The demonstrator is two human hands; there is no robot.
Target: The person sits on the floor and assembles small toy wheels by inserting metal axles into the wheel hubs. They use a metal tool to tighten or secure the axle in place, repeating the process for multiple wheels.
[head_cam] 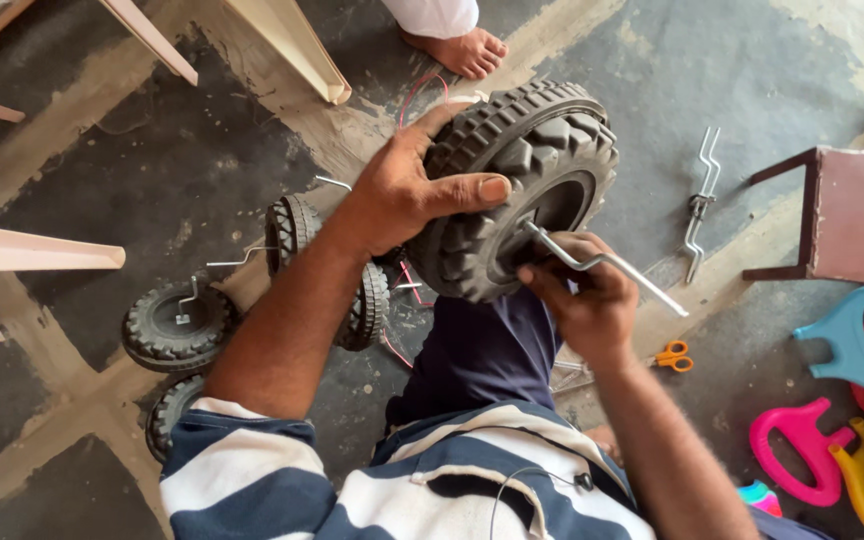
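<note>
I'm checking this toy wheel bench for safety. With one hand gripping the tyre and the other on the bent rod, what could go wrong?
The metal rod in the right hand might slip at the hub and jab the left hand gripping the black wheel. Loose wheels and orange scissors on the floor could trip the bare foot nearby.

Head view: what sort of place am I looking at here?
Probably a small toy assembly workshop, with the work done on a bare concrete floor. Black plastic wheels with metal axles lie there, bright plastic toy parts are piled at the right, and the left hand holds another wheel.
</note>
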